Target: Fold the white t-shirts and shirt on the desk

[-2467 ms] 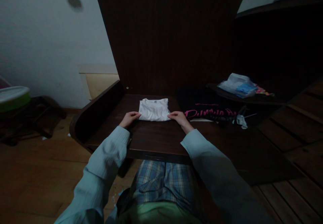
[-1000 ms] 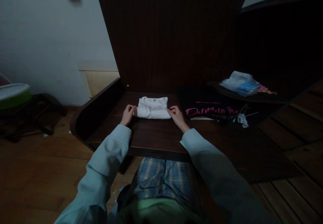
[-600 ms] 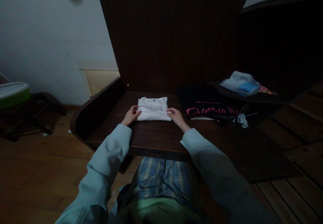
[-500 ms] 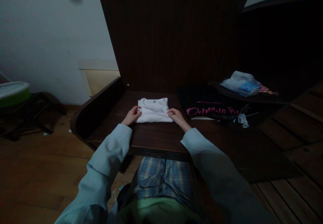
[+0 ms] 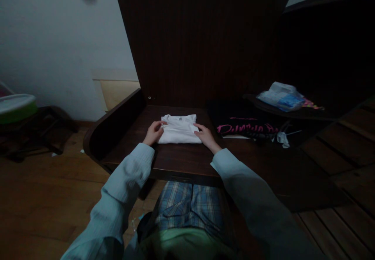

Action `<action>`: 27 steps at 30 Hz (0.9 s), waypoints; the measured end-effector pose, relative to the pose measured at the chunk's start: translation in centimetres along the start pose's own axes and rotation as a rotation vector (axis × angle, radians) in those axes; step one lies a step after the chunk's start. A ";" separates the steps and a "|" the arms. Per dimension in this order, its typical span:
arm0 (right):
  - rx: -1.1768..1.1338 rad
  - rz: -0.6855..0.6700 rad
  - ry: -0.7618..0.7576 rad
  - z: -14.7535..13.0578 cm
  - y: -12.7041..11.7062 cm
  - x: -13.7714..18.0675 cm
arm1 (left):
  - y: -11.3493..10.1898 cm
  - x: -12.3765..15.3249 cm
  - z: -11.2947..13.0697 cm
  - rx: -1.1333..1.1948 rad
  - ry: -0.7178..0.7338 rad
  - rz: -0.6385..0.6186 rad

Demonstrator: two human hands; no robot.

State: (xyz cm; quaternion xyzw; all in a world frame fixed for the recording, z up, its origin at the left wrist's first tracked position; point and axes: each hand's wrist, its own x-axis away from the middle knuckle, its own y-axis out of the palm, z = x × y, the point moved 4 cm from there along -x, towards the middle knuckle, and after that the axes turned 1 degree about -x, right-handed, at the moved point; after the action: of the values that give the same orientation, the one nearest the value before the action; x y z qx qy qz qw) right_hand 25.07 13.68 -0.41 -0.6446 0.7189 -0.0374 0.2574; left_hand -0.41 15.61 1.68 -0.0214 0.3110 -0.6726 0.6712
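Note:
A white T-shirt [image 5: 179,131], folded into a compact rectangle with its neckline at the far side, lies on a dark wooden desk [image 5: 178,162]. My left hand [image 5: 152,132] rests against the shirt's left edge, fingertips on the cloth and thumb apart from the fingers. On the opposite edge, my right hand [image 5: 206,136] touches the fabric with its fingers stretched and thumb spread below them. Both hands look open. Just right of the shirt sits a folded black garment [image 5: 234,125] with pink lettering.
A plastic packet [image 5: 283,96] of white and blue lies on a low curved shelf [image 5: 316,113] at right. The desk has a raised side panel [image 5: 114,125] on the left. A green-and-white round container [image 5: 17,107] stands on a dark stool [image 5: 48,129] at far left.
Both hands have loosened from a pinch at the shirt's sides, and their fingers now lie more spread and slightly farther up the edges. The shirt stays nearly in place.

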 end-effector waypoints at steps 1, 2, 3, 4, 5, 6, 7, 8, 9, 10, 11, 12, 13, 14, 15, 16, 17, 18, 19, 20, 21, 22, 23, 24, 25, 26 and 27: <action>0.025 0.014 -0.030 0.0 0.0 0.0 | -0.2 0.0 0.1 -0.038 0.012 0.037; 0.051 0.027 -0.062 0.0 0.0 -0.1 | -0.3 -0.1 0.0 -0.078 0.010 0.066; 0.078 0.032 -0.090 0.0 0.1 -0.1 | -0.3 -0.1 -0.1 -0.116 -0.002 0.080; 0.104 0.026 -0.110 0.0 0.2 -0.1 | -0.3 -0.2 -0.3 -0.146 -0.019 0.077; 0.127 0.009 -0.126 0.0 0.3 0.0 | -0.2 -0.2 -0.4 -0.170 -0.033 0.060; 0.151 -0.013 -0.139 0.0 0.5 0.0 | -0.1 -0.2 -0.5 -0.186 -0.042 0.036; 0.176 -0.038 -0.152 0.0 0.6 0.0 | 0.1 -0.2 -0.6 -0.192 -0.044 0.013; 0.203 -0.060 -0.162 -0.1 0.6 0.1 | 0.2 -0.2 -0.6 -0.191 -0.044 -0.006; 0.231 -0.075 -0.168 -0.3 0.6 0.1 | 0.2 -0.1 -0.6 -0.181 -0.045 -0.022; 0.257 -0.083 -0.169 -0.5 0.6 0.2 | 0.3 -0.1 -0.5 -0.168 -0.050 -0.039; 0.277 -0.084 -0.163 -0.7 0.5 0.2 | 0.4 0.0 -0.5 -0.152 -0.063 -0.064; 0.289 -0.078 -0.145 -0.9 0.3 0.3 | 0.5 0.0 -0.6 -0.138 -0.084 -0.097; 0.295 -0.067 -0.119 -1.0 0.2 0.3 | 0.6 0.1 -0.6 -0.119 -0.108 -0.138; 0.295 -0.054 -0.088 -1.1 0.0 0.4 | 0.7 0.2 -0.6 -0.090 -0.129 -0.185; 0.289 -0.037 -0.056 -1.2 -0.2 0.5 | 0.9 0.3 -0.6 -0.049 -0.142 -0.232; 0.274 -0.016 -0.028 -1.2 -0.3 0.6 | 1.0 0.4 -0.5 0.002 -0.147 -0.268; 0.250 0.010 -0.004 -1.2 -0.5 0.7 | 1.1 0.5 -0.4 0.056 -0.144 -0.286; 0.217 0.040 0.015 -1.2 -0.6 0.7 | 1.1 0.5 -0.3 0.104 -0.138 -0.283; 0.177 0.071 0.033 -1.1 -0.7 0.7 | 1.1 0.5 -0.2 0.140 -0.134 -0.262; 0.132 0.101 0.056 -1.0 -0.9 0.7 | 1.1 0.4 -0.1 0.161 -0.135 -0.230; 0.087 0.125 0.083 -0.8 -1.0 0.6 | 1.0 0.4 -0.2 0.173 -0.138 -0.203; 0.045 0.140 0.110 -0.6 -1.1 0.5 | 1.1 0.4 -0.3 0.182 -0.139 -0.188; 0.008 0.146 0.131 -0.4 -1.1 0.4 | 1.2 0.4 -0.4 0.193 -0.133 -0.191; -0.024 0.142 0.144 -0.3 -1.1 0.3 | 1.3 0.3 -0.5 0.206 -0.117 -0.206; -0.048 0.127 0.152 -0.1 -1.0 0.2 | 1.4 0.3 -0.6 0.216 -0.094 -0.231; -0.063 0.100 0.163 0.0 -0.9 0.1 | 1.6 0.3 -0.8 0.220 -0.064 -0.261; -0.071 0.065 0.180 0.2 -0.7 0.0 | 1.7 0.2 -0.9 0.215 -0.031 -0.289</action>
State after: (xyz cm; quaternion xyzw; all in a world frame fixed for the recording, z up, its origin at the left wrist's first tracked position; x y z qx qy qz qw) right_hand 25.81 13.59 -0.26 -0.6237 0.7606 -0.0613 0.1696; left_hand 0.68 15.90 0.14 -0.0044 0.2203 -0.7912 0.5705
